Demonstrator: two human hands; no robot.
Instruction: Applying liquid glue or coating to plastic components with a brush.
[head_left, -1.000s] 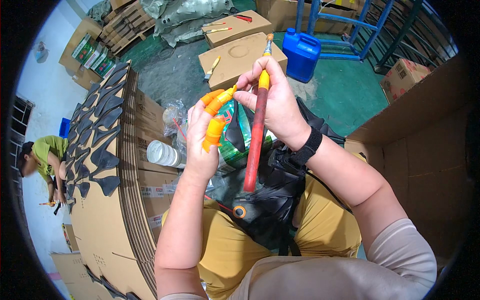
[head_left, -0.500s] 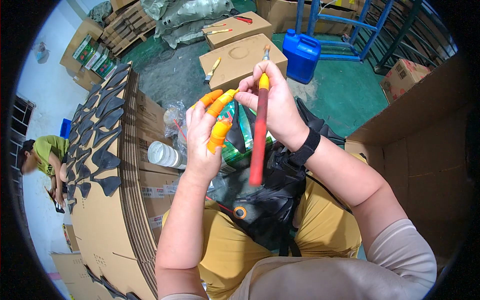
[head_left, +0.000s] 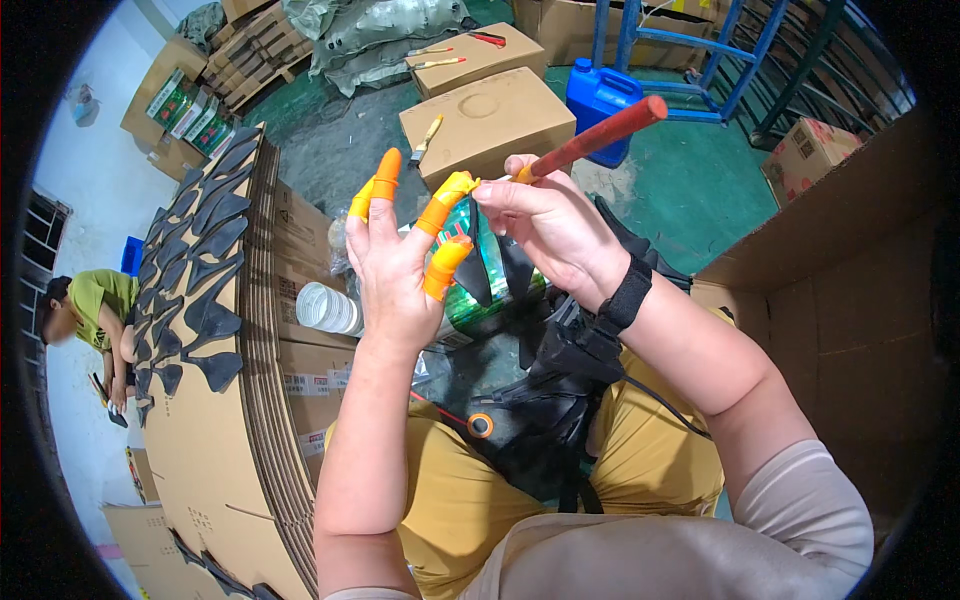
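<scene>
My left hand (head_left: 392, 265) is raised with its fingers spread, orange finger cots covering the thumb and several fingers. The thumb and index finger of my right hand (head_left: 560, 225) pinch the tip of the orange finger cot (head_left: 440, 207) on my left index finger. That same right hand also grips a paintbrush (head_left: 600, 138); its red handle points up and to the right, and its bristles are hidden. Beneath the hands, a green printed container (head_left: 462, 318) stands with dark, curved flat pieces (head_left: 474, 272) against it. A black strap circles my right wrist.
Left lies a cardboard stack (head_left: 255, 400) topped with dark cut pieces (head_left: 212, 312); a person (head_left: 95, 315) crouches beyond. White stacked cups (head_left: 328, 308) sit beside it. Ahead are cardboard boxes (head_left: 505, 120) with brushes and a blue jerrycan (head_left: 590, 90). An open carton (head_left: 840, 270) stands right.
The paintbrush has swung from handle-down to handle-up, pointing right. My left fingers have spread and straightened, while my right fingers stay at the index finger cot.
</scene>
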